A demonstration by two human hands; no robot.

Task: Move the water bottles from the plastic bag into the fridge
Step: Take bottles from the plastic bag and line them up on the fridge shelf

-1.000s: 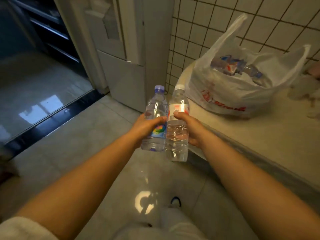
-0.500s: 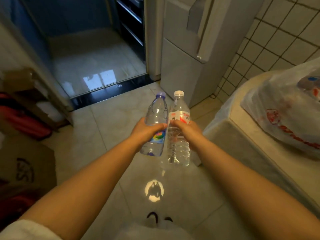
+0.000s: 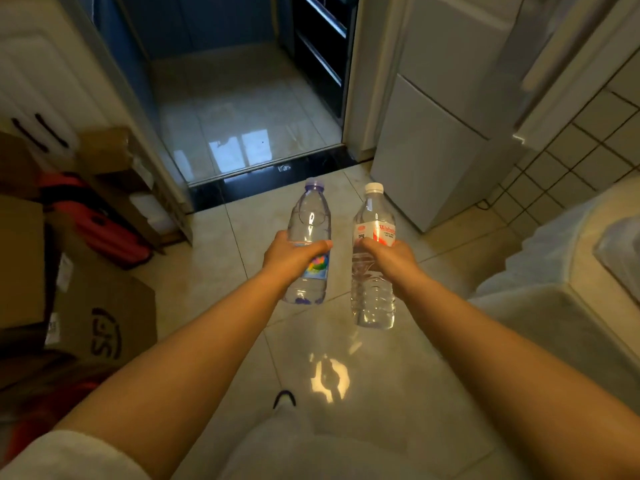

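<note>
My left hand [image 3: 289, 256] grips a clear water bottle with a purple cap and a colourful label [image 3: 309, 220] around its middle, upright. My right hand [image 3: 389, 258] grips a second clear bottle with a white cap and a red-and-white label [image 3: 373, 216], also upright. Both bottles are held out over the tiled floor, a small gap between them. The white fridge [image 3: 440, 133] stands ahead to the right with its doors closed. Only a sliver of the plastic bag [image 3: 620, 251] shows at the right edge on the counter.
A counter [image 3: 554, 271] runs along the right, against a tiled wall. Cardboard boxes [image 3: 100, 317] and red items [image 3: 100, 230] crowd the left side. A doorway with a black threshold [image 3: 263, 178] opens ahead onto a shiny floor. My foot [image 3: 284, 398] shows below.
My view has swung left, away from the bag on the counter and toward the fridge and doorway. The two bottles, earlier touching, are now held slightly apart.
</note>
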